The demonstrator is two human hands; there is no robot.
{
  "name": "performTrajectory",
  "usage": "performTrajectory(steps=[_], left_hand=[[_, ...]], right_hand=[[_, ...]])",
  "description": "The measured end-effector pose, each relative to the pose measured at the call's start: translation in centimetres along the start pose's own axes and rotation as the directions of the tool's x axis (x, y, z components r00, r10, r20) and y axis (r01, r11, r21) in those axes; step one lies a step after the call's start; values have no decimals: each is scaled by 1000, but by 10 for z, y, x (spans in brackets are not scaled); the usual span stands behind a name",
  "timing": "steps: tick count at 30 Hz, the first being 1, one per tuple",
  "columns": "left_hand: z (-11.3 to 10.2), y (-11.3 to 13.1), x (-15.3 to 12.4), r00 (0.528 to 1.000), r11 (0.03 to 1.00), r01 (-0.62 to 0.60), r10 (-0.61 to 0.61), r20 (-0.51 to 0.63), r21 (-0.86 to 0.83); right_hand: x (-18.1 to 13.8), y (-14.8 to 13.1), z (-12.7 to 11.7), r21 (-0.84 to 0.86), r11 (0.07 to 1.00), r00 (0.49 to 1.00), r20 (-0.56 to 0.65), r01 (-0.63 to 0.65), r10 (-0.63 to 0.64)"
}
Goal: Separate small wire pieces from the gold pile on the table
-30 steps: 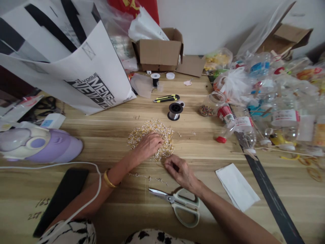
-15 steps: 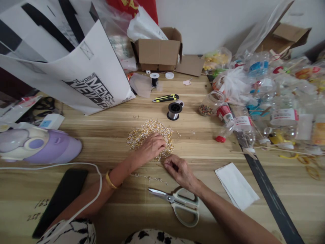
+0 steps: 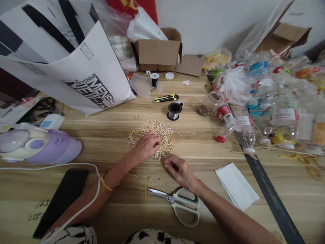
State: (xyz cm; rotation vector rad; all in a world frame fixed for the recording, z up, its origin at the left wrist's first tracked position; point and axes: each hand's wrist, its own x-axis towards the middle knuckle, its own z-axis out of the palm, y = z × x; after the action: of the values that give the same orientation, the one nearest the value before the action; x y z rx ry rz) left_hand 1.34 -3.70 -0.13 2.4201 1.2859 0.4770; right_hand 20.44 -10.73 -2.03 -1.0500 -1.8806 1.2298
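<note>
The fingers [image 3: 155, 145] of the left hand [image 3: 146, 146] curl down into the bead pile [image 3: 152, 134], pinched together among the gold and silver bits; what they pinch is too small to tell. The pile lies mid-tabletop [image 3: 101, 135], spreading from the hand toward 12 o'clock. The right hand [image 3: 180, 172] rests just beside the pile's edge at 5 o'clock, fingers [image 3: 169, 165] bunched, thumb against forefinger; whether they grip anything I cannot tell. A thin beaded strand [image 3: 148, 177] lies on the wood at 6 o'clock from the left hand, between the wrists. Scissors [image 3: 179, 201] lie shut just below the right hand. A wire spool [image 3: 174, 110] stands at 1 o'clock from the pile, a yellow knife [image 3: 166, 98] beyond it. A white paper [image 3: 236, 186] lies at 3 o'clock from the right hand.
</note>
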Motion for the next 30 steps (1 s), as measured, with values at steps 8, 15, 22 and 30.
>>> performTrajectory(steps=[8,15,22,30], left_hand=[[-4,-11,-7,989,993,96,-103,-104,-73],[0,-11,-7,999,998,5,-3,-37,58],[-2,-8,-11,997,979,-66,56,55,193],[-15,-14,-14,999,965,40,-44,8,260]], right_hand=[[-1,4,0,15,1000,1000,-1,23,-23],[-1,3,0,12,1000,1000,9,7,-7],[-1,1,0,18,1000,1000,10,-9,9],[-1,3,0,9,1000,1000,7,6,-6]])
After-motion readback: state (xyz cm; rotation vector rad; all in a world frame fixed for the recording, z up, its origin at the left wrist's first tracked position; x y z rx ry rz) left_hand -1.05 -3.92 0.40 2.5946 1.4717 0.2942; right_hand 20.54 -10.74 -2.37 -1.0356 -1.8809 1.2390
